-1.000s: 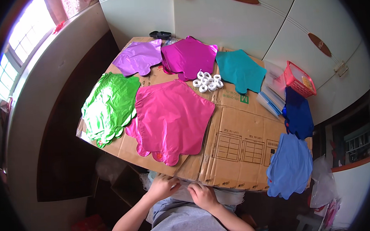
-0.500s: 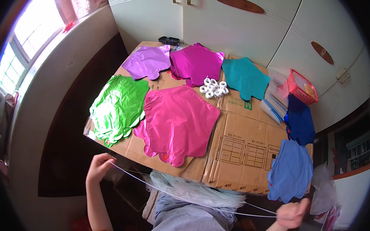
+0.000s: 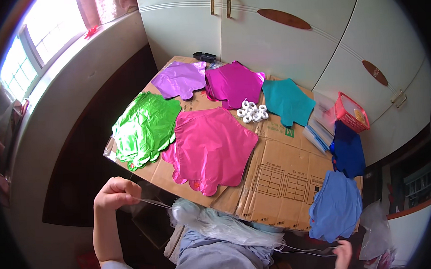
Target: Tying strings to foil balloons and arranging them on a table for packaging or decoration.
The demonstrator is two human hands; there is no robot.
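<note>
A flattened cardboard sheet (image 3: 275, 175) is serving as the work surface. Foil balloons are lying flat on it: green (image 3: 145, 128) at nine o'clock, pink (image 3: 211, 149) centrally, purple (image 3: 180, 79) and magenta (image 3: 233, 83) at twelve, teal (image 3: 287, 101) at one, and blue ones (image 3: 336, 208) at four. Small white rolls (image 3: 253, 111) are sitting between magenta and teal.

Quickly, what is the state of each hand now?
Left hand: closed, pinching the thin white string.
Right hand: holding the same string's other end; grip partly cut off.
</note>
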